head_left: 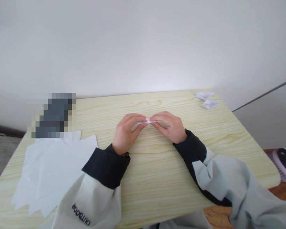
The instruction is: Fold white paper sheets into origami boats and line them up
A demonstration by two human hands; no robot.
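A small folded piece of white paper (147, 121) is pinched between both hands over the middle of a light wooden table (157, 178). My left hand (127, 133) grips its left end with curled fingers. My right hand (170, 126) grips the right end, fingertips pressed together. Most of the paper is hidden by the fingers.
A loose stack of white paper sheets (50, 168) lies at the table's left front. Two small folded paper shapes (207, 99) rest at the far right corner. A blurred dark object (53, 116) stands at the far left edge. A white wall rises behind the table.
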